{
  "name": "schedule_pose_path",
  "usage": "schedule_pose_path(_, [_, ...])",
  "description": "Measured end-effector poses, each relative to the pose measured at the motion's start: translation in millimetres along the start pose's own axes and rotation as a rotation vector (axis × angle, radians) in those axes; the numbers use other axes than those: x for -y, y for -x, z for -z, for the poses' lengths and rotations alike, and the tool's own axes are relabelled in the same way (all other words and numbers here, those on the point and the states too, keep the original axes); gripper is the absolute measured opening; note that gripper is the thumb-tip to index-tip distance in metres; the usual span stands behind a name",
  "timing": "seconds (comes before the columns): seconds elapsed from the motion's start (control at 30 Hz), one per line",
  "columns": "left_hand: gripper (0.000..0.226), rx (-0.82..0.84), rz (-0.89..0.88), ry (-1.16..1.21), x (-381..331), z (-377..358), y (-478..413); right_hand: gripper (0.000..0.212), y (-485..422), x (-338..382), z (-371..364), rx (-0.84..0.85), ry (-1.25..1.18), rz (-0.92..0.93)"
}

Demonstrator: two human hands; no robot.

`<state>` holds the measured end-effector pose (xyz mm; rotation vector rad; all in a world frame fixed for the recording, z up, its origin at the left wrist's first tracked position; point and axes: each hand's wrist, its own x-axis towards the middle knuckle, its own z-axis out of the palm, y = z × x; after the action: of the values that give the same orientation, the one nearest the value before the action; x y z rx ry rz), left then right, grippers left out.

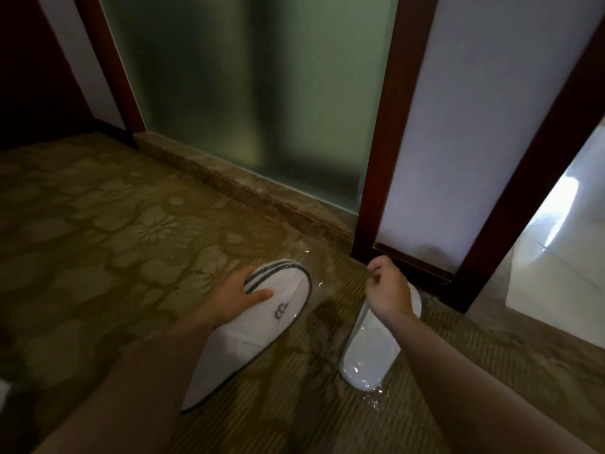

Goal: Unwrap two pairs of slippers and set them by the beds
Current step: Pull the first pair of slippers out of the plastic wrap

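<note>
Left hand (240, 294) at about 7 o'clock from frame centre, gripping a white slipper (258, 329) with dark trim, thumb across the top near a small dark logo, fingers hidden beneath; slipper held tilted, toe toward 1 o'clock, heel toward 7 o'clock, above the carpet (98, 240); whether a second slipper lies stacked under it cannot be told. Right hand (388, 291) at 5 o'clock, fingers curled closed, pinching thin clear plastic wrap (322, 280); the film stretches between the two hands and reaches the slipper's toe. Directly under the right hand, a second white slipper bundle (370, 355) lies on the carpet, glossy film over it, heel end toward 6 o'clock, toe end hidden by the wrist; crumpled wrap just below it. Surroundings: patterned olive floral carpet fills the lower left; frosted glass panel (255, 93) at 12 o'clock above a brown stone sill (248, 188); dark red wooden post (389, 126) at 1 o'clock, its foot just beyond the right hand; pale tiled floor (563, 257) at 3 o'clock. No bed visible.
</note>
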<state>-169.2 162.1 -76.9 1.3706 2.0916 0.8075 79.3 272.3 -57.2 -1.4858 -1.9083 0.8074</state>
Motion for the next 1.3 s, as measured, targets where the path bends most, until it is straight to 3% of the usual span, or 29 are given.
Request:
schedule_pose_path(0.13, [0.046, 0.019, -0.018, -0.002, 0, -2, 1, 0.023, 1, 20, -17, 0.237, -0.022, 0.18])
schedule_pose_path(0.33, [0.037, 0.172, -0.068, 0.073, -11, -7, 2, 0.05, 3, 26, -37, 0.499, -0.036, 0.013])
schedule_pose_path(0.4, [0.031, 0.191, -0.081, 0.092, -13, -7, 2, 0.043, 3, 21, -33, 0.456, -0.047, 0.032])
schedule_pose_path(0.5, [0.028, 0.198, -0.084, 0.129, -14, -7, 0, 0.011, 0, 19, -21, 0.274, -0.092, 0.149])
schedule_pose_path(0.6, [0.028, 0.178, -0.054, 0.174, -18, -6, -2, 0.016, -2, 23, -14, 0.216, -0.174, 0.16])
schedule_pose_path(0.8, [0.03, 0.196, -0.052, 0.184, -18, -5, -3, 0.029, -1, 26, -12, 0.316, -0.392, 0.004])
schedule_pose_path(0.93, [0.031, 0.215, -0.026, 0.287, -17, 2, -1, 0.023, -2, 26, -4, 0.409, -0.429, -0.036])
schedule_pose_path(1.1, [0.031, 0.273, 0.029, 0.22, -14, 13, 0, 0.019, -10, 26, -2, 0.318, -0.155, 0.142])
schedule_pose_path(1.3, [0.025, 0.368, 0.06, 0.127, -13, 11, 1, 0.026, -6, 17, -4, 0.567, -0.092, 0.165])
